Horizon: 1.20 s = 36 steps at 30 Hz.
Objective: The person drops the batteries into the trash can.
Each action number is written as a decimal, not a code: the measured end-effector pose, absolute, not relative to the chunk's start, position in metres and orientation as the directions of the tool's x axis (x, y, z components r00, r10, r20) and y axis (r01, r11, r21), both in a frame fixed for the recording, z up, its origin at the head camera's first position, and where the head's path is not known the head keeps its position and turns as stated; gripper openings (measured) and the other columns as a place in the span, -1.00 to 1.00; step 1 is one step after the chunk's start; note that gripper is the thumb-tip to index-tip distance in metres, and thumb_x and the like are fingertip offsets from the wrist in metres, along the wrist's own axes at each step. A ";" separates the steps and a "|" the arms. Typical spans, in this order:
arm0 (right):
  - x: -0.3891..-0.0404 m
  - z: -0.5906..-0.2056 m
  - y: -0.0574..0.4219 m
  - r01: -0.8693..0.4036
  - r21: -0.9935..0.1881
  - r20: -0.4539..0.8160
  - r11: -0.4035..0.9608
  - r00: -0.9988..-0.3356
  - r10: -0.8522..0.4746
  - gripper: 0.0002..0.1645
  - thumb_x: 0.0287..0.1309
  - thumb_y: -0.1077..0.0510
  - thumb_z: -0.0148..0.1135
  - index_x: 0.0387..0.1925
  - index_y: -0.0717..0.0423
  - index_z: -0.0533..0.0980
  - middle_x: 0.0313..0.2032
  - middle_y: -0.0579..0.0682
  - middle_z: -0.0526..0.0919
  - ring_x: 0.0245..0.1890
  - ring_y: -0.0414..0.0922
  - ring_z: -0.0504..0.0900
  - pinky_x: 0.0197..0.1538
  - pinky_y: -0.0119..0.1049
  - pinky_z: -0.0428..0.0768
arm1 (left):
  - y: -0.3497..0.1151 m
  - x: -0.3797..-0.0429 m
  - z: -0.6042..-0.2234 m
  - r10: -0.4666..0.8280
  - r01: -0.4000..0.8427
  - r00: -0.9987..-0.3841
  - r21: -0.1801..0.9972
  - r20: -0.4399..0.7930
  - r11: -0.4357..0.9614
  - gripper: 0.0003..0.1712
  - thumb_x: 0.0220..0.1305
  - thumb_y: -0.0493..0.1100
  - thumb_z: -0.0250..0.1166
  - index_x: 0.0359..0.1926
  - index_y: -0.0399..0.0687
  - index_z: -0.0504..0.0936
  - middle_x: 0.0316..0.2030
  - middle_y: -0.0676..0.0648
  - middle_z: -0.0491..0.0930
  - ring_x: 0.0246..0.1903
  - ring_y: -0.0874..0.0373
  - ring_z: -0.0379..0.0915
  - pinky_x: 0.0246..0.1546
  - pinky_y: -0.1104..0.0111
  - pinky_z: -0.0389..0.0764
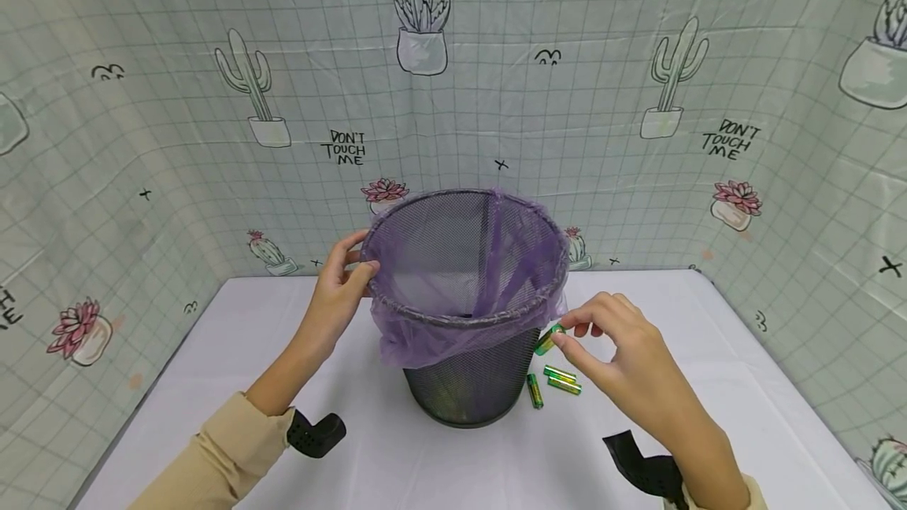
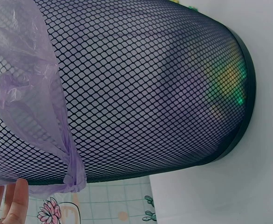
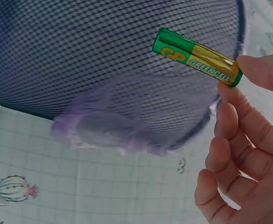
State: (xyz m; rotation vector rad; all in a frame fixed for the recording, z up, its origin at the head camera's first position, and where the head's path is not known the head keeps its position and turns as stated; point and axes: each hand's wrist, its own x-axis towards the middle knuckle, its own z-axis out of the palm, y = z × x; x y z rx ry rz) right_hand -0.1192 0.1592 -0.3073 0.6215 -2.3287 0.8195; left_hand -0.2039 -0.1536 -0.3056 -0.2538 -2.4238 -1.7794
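Note:
A black mesh wastebasket (image 1: 464,396) stands upright, lined with a thin purple plastic bag (image 1: 425,343) folded over its rim. My left hand (image 1: 337,296) grips the rim at the left, thumb over the edge and fingers outside. Between thumb and fingertip my right hand (image 1: 627,352) pinches a green and gold battery (image 3: 197,57) by one end, beside the basket's right wall and below the rim. Three similar batteries lie on the table close by: a single battery (image 1: 534,391) and a side-by-side pair (image 1: 564,386). Blurred green and yellow shapes (image 2: 229,79) show through the mesh near the basket's bottom.
A white cloth covers the table (image 1: 269,337). Behind it and at both sides hangs a gridded curtain (image 1: 553,116) printed with cacti. Black curved mounts, a left mount (image 1: 316,435) and a right mount (image 1: 648,471), stick out from the wrists.

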 end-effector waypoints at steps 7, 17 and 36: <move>-0.120 -0.285 0.159 -0.653 -0.388 0.688 0.650 -0.675 -0.267 -0.74 -0.10 0.32 0.37 -0.38 -0.06 0.54 -0.37 -0.26 0.50 -0.31 -0.36 0.34 -0.24 -0.55 0.31 | -0.153 -0.204 -0.306 0.060 0.206 -0.978 0.932 0.197 0.299 -0.41 0.35 -0.16 -0.03 0.38 0.05 0.13 0.11 -0.20 0.33 -0.20 0.25 0.39 -0.19 0.51 0.49; -0.126 -0.258 0.158 -0.691 -0.345 0.697 0.635 -0.642 -0.320 -0.77 -0.07 0.30 0.36 -0.37 -0.05 0.54 -0.37 -0.24 0.51 -0.30 -0.36 0.36 -0.27 -0.53 0.35 | -0.153 -0.204 -0.306 0.064 0.206 -0.978 0.932 0.196 0.298 -0.41 0.35 -0.15 -0.03 0.38 0.05 0.12 0.12 -0.20 0.32 -0.17 0.20 0.39 -0.18 0.50 0.49; -0.147 -0.254 0.146 -0.645 -0.434 0.686 0.629 -0.689 -0.233 -0.91 0.02 0.25 0.32 -0.40 0.03 0.57 -0.41 -0.22 0.53 -0.30 -0.27 0.40 -0.20 -0.56 0.39 | -0.154 -0.205 -0.306 0.066 0.211 -0.978 0.932 0.200 0.294 -0.42 0.36 -0.16 -0.04 0.38 0.05 0.12 0.12 -0.20 0.32 -0.14 0.15 0.38 -0.19 0.49 0.49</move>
